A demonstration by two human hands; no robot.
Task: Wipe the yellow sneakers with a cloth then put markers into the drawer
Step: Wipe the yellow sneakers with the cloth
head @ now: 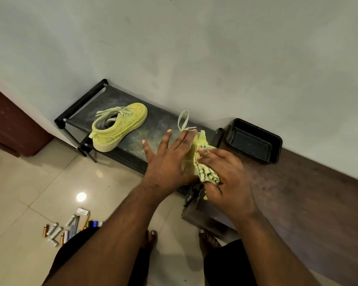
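One yellow sneaker [120, 126] lies on its side on the black shoe rack [153, 124]. The second yellow sneaker [191, 155] is mostly hidden between my hands; its lace loops above my fingers. My left hand [167, 162] presses flat against that sneaker, fingers spread. My right hand [225, 176] is shut on a yellow cloth with dark lines [207, 174], pressed to the sneaker's side. Several markers [70, 228] lie on the floor tiles at lower left. An open drawer [196, 205] shows below my right hand.
A black plastic tray [254, 141] sits on the brown cabinet top [298, 193] against the wall. A dark red door [12, 124] is at the left. My bare feet stand on the tiles near the drawer.
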